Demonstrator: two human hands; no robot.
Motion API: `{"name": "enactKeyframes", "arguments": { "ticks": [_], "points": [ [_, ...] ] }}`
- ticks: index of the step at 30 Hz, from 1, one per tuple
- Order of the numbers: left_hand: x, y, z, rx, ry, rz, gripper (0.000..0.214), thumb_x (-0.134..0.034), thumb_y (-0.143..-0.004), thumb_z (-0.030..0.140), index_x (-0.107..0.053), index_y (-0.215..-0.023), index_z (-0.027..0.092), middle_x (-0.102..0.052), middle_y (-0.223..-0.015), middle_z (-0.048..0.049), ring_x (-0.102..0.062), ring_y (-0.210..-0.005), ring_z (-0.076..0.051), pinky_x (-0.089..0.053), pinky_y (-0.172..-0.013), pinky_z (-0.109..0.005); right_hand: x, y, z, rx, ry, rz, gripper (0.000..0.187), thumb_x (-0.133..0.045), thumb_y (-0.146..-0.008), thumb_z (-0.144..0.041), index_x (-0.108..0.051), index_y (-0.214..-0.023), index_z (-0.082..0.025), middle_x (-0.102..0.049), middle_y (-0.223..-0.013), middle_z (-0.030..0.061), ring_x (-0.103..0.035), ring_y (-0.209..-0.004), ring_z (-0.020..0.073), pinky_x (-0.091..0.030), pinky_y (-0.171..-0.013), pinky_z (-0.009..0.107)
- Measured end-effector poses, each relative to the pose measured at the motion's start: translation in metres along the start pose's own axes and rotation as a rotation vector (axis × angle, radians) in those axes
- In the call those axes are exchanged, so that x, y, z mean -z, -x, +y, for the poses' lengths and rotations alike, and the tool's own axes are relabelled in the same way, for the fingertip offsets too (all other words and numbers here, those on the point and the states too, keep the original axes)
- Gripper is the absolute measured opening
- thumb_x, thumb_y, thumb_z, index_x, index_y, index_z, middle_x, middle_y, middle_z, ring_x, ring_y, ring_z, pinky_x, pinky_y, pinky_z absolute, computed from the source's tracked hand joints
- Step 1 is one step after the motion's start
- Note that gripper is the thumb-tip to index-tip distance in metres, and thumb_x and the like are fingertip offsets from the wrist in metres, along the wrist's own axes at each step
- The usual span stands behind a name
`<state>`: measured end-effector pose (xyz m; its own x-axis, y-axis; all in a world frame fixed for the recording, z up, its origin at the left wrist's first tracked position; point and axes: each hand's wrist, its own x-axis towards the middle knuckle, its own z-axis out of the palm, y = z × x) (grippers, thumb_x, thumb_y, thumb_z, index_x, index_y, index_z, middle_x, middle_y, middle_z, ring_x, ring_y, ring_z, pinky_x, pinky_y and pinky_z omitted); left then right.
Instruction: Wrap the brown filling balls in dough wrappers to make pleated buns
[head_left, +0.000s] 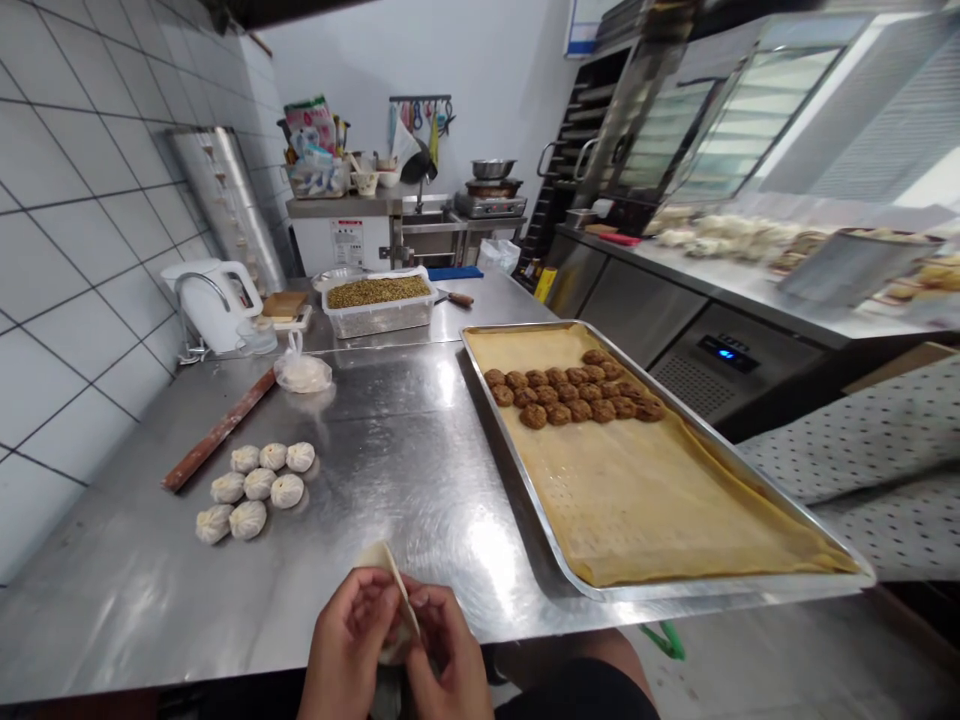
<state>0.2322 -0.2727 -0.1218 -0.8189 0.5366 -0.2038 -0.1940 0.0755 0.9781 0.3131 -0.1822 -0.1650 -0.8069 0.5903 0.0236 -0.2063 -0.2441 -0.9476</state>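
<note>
Ref. point: tray [637,592], set on steel table [375,430]. Holding thin folded dough piece [400,583] betw. L hand [343,640] and R hand [450,645], to L of tray's near L corner, about over near table edge. L grip: narrow, thumb + fingers closed on dough. R grip: likewise narrow, pinching opp. face; some fingertips hidden, exact contact there can't be told. Dough tilted, top edge poking up past fingers. In tray: yellowish paper [675,510] as lining, rumpled along R side; brown balls [570,390] in close rows across far half, near half of paper bare. Well L of tray, approx. level w/ its middle: 8 pleated buns [259,484], grouped 3-3-2, pale, tops gathered. Farther up, L of tray's far half: reddish rolling pin [217,432], lying diag.; by its far end, tied plastic bag [303,374] w/ pale lump inside. Just L of and beyond tray's far L corner: clear tub [384,323] full of greenish-brown chopped filling [379,291]; knife [460,298] w/ wooden handle beside it. Far L of tray, by tiled wall: white kettle [211,312]. R of tray: spotted cloth [877,450]; beyond that side, counter [705,265] w/ pale items, blurred.
</note>
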Motion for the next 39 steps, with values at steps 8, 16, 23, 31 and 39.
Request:
{"name": "enactKeyframes", "arguments": {
  "ticks": [8, 16, 23, 31, 39],
  "points": [
    [0.0, -0.004, 0.0, 0.069, -0.006, -0.009, 0.046, -0.072, -0.087, 0.062, -0.072, -0.093, 0.016, -0.076, -0.086, -0.0071, -0.069, -0.074, -0.017, -0.054, -0.069, -0.026, 0.007, 0.004, 0.007, 0.047, 0.126, 0.016, 0.02, -0.067, -0.091, -0.039, -0.069, -0.103, -0.022, -0.074, -0.128, 0.0168, -0.074, -0.113, 0.0315, -0.062, -0.095, 0.041],
    [0.003, -0.004, -0.001, 0.066, 0.009, -0.05, 0.043, -0.072, -0.088, 0.06, -0.073, -0.092, 0.017, -0.076, -0.086, -0.006, -0.071, -0.079, -0.018, -0.054, -0.075, -0.027, 0.007, 0.004, 0.008, 0.088, 0.199, 0.024, 0.03, -0.064, -0.095, -0.048, -0.074, -0.107, -0.022, -0.075, -0.127, 0.0184, -0.074, -0.115, 0.0332, -0.063, -0.095, 0.042],
    [0.004, -0.006, -0.001, 0.095, -0.017, -0.057, 0.043, -0.071, -0.089, 0.059, -0.073, -0.093, 0.016, -0.076, -0.086, -0.0061, -0.07, -0.079, -0.018, -0.053, -0.074, -0.026, 0.006, 0.004, 0.006, 0.075, 0.225, 0.022, 0.039, -0.061, -0.096, -0.057, -0.073, -0.106, -0.021, -0.075, -0.125, 0.018, -0.074, -0.114, 0.0323, -0.064, -0.093, 0.04],
    [0.005, -0.007, -0.006, 0.084, -0.022, -0.072, 0.043, -0.067, -0.092, 0.059, -0.071, -0.093, 0.015, -0.076, -0.087, -0.0079, -0.07, -0.077, -0.019, -0.054, -0.074, -0.029, 0.006, 0.004, 0.0, 0.046, 0.187, 0.013, 0.035, -0.063, -0.098, -0.052, -0.072, -0.111, -0.021, -0.078, -0.112, 0.0156, -0.078, -0.099, 0.0294, -0.065, -0.086, 0.038],
    [0.005, -0.005, -0.004, 0.056, -0.11, -0.083, 0.035, -0.067, -0.093, 0.053, -0.069, -0.091, 0.018, -0.072, -0.084, -0.0037, -0.066, -0.078, -0.017, -0.05, -0.074, -0.026, 0.007, -0.009, -0.015, -0.134, 0.063, 0.032, 0.04, -0.072, -0.092, -0.055, -0.073, -0.114, -0.022, -0.078, -0.114, 0.0141, -0.076, -0.105, 0.0305, -0.062, -0.089, 0.037]
  ]
}}
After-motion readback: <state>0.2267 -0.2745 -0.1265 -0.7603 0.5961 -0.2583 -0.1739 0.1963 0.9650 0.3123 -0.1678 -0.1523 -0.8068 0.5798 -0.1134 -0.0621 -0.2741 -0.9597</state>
